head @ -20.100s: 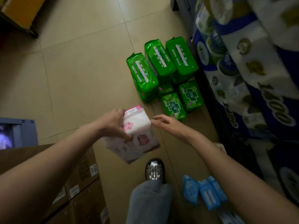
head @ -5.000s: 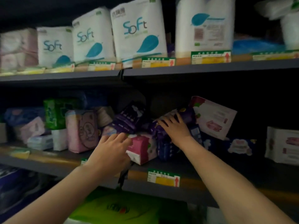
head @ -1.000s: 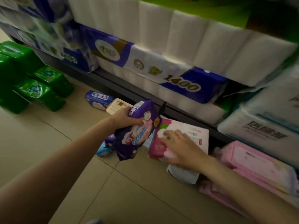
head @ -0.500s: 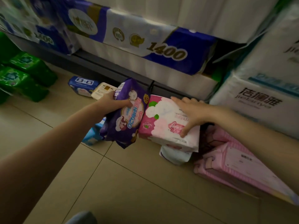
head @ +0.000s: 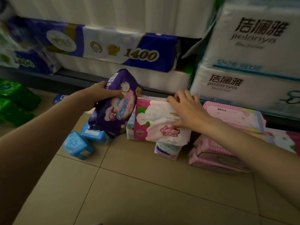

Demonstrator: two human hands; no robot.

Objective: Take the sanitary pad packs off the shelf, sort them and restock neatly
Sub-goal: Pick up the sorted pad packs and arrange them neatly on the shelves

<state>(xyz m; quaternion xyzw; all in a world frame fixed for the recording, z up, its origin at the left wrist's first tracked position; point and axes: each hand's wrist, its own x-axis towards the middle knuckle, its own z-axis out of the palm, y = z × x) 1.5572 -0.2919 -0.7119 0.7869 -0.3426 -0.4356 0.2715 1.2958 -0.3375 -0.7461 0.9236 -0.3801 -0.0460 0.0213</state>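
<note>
Left grip [head: 99,93] pinches the purple pack [head: 116,104], tilted, just left of the pink pack [head: 155,122] under the curled right hand [head: 186,109].

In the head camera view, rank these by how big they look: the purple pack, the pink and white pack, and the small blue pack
1. pink and white pack
2. purple pack, nearly alike, partly hidden by the left hand
3. small blue pack

The left hand [head: 99,93] grips a purple pack [head: 116,104] by its upper edge, tilted above the tiled floor [head: 146,192]; the right hand [head: 186,109] holds a pink-and-white pack [head: 155,124] resting on a small lilac pack [head: 167,149]; blue packs [head: 78,145] lie left, pink packs [head: 227,127] right, green packs [head: 14,101] far left; tissue bales [head: 246,62] fill the shelf behind.
</note>
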